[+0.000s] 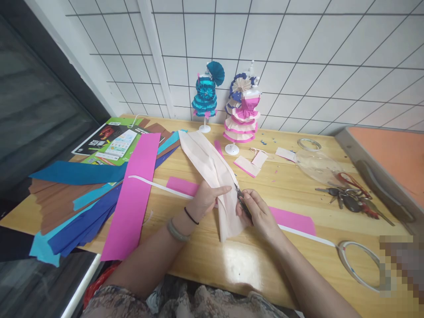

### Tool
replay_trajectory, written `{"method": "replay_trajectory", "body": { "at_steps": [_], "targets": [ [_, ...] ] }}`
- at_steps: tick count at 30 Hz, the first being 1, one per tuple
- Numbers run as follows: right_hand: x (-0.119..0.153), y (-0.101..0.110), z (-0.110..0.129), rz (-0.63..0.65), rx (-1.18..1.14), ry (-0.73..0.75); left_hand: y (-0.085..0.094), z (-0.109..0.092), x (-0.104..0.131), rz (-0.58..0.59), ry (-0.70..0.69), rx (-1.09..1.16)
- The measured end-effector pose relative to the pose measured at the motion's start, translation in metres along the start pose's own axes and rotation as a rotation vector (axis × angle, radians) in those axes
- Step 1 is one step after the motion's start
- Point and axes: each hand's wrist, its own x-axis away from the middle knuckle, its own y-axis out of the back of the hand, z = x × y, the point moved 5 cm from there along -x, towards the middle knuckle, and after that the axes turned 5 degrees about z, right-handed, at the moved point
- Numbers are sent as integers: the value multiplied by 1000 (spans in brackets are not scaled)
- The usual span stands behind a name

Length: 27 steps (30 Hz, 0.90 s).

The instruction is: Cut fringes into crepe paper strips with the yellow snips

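Observation:
A long strip of pale pink crepe paper (202, 154) lies across the middle of the table. My left hand (207, 198) grips it, with the thumb on top pointing right and the other fingers mostly hidden. In my right hand (260, 212) is a pair of small dark scissors (241, 201), whose blades meet the right edge of the paper. Beneath both hands runs a bright pink strip (293, 220) with white tape (308, 235) stretched along it. The tape leads to a roll (359, 265) at the right.
Miniature dress stands in teal (204, 95) and pink (243, 117) are at the back, with a blue-and-cream one behind. Coloured paper strips (79, 172) and a magenta sheet (135, 194) lie left. Keys (347, 196), another tape roll (309, 144) and paper scraps (248, 165) lie right.

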Motion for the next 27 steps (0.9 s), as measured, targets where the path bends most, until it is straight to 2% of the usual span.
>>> {"method": "replay_trajectory", "body": {
  "at_steps": [8,13,27],
  "targets": [
    [-1,0,-1,-28,-28,18,-1,8,-1,44,22,-11],
    [-1,1,-3,-93,-42,-12,1,11,-2,-4,-19,0],
    [-3,0,-9,-98,-54,-1,2,12,-3,-43,-38,-4]
  ]
}}
